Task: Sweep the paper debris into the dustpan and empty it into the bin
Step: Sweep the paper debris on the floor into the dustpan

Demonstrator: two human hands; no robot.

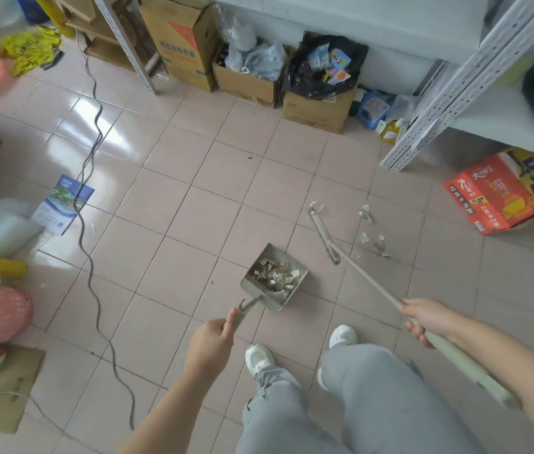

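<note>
A grey-green dustpan point(298, 281) rests on the tiled floor ahead of my feet, holding a heap of torn paper scraps point(275, 273). My left hand point(211, 339) grips its upright handle. My right hand point(429, 317) is closed round the pale broom handle point(370, 276); the broom head point(322, 235) lies on the floor to the right of the pan. Several loose paper bits point(370, 231) are scattered just right of the broom head. A cardboard box lined with a black bag full of rubbish point(322, 72) stands against the far wall.
A black cable point(90, 198) snakes across the floor on the left beside a blue leaflet point(62, 204). Cardboard boxes point(246, 80) line the wall. A white metal shelf point(448, 93) and a red carton point(501, 191) stand on the right. Pink tubs and clutter sit at left.
</note>
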